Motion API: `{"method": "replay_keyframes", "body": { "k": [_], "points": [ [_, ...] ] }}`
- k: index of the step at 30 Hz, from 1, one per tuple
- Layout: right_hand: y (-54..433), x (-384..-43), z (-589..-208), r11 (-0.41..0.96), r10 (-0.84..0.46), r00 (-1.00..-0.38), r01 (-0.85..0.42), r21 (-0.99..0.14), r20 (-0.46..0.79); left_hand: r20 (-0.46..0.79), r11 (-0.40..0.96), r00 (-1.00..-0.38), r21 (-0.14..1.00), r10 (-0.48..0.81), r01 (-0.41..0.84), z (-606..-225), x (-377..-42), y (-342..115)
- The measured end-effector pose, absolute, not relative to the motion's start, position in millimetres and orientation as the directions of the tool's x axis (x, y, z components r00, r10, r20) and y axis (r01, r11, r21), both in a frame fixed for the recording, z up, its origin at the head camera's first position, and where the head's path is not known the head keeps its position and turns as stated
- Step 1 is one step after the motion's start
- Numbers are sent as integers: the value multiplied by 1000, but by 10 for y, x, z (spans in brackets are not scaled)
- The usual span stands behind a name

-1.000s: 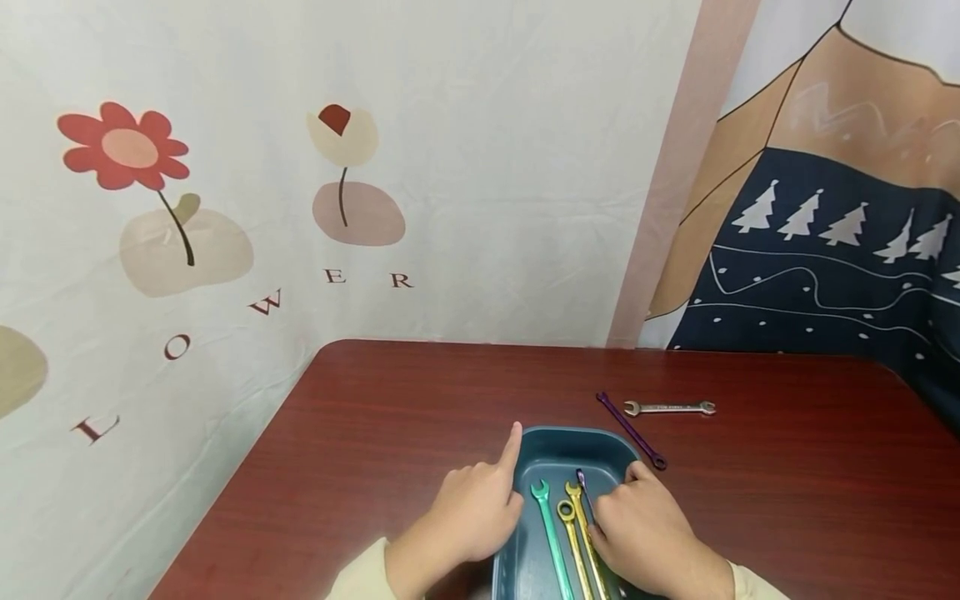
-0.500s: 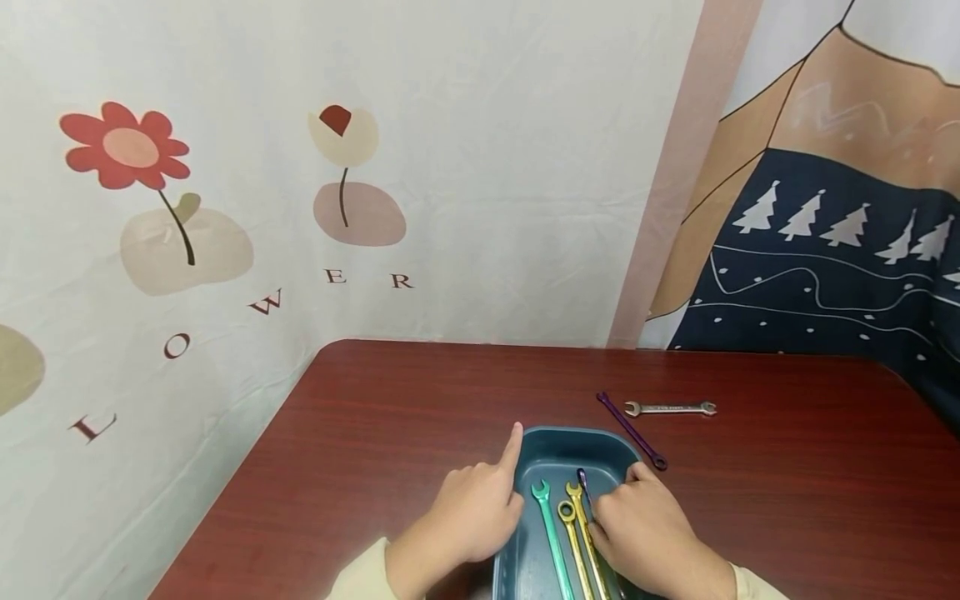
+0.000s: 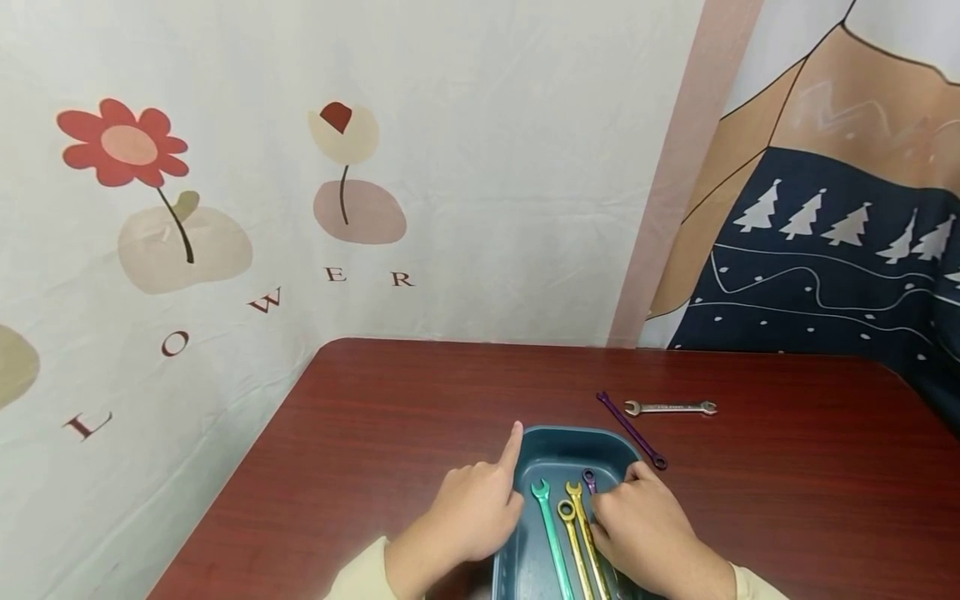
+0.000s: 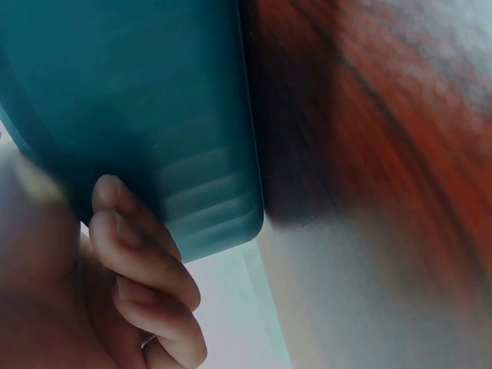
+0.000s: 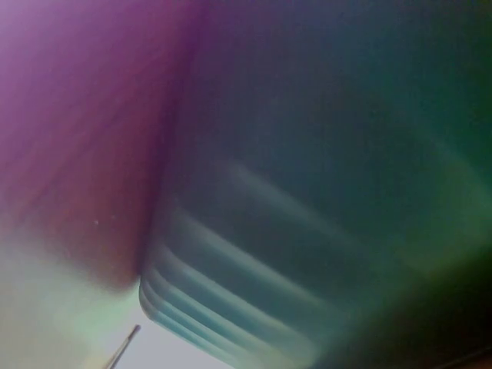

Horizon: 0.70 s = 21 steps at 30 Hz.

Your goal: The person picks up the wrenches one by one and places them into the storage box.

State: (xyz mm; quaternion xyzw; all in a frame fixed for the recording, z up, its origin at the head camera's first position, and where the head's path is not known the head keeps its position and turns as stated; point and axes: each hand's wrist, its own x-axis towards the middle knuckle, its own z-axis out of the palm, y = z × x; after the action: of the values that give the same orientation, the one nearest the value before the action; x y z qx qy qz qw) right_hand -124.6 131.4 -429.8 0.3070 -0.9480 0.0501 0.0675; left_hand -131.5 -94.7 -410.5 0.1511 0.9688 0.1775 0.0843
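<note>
Gripping the tray (image 3: 577, 450) by opposite sides with left hand (image 3: 480, 511), one finger straight, and curled right hand (image 3: 643, 527), well short of the counter's (image 3: 420, 400) far edge. Showing inside a purple wrench (image 3: 592, 486) now rolled ring-up, probably loose, apt to slide if tilted.

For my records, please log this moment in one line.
left hand, right hand: hold teal rectangular tray; inside: green, gold, purple metal wrenches; outside: purple, silver metal wrenches
</note>
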Motion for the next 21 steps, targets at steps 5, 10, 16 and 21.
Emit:
{"method": "replay_keyframes", "body": {
  "k": [5, 10, 16, 21],
  "points": [
    [1311, -1249, -4297, 804, -575, -801, -591, -64, 168, -104, 890, -940, 372, 323, 265, -4104, -1316, -950],
    [1315, -1250, -4295, 801, -575, -800, -593, -79, 172, -113, 889, -940, 377, 321, 259, -4111, -1319, -953],
    [1314, -1253, -4285, 799, -574, -800, -594, -94, 173, -106, 890, -940, 371, 324, 265, -4123, -1323, -952],
    [1309, -1256, -4270, 803, -564, -808, -585, -113, 172, -101, 888, -940, 372, 327, 270, -4128, -1327, -950]
  ]
}}
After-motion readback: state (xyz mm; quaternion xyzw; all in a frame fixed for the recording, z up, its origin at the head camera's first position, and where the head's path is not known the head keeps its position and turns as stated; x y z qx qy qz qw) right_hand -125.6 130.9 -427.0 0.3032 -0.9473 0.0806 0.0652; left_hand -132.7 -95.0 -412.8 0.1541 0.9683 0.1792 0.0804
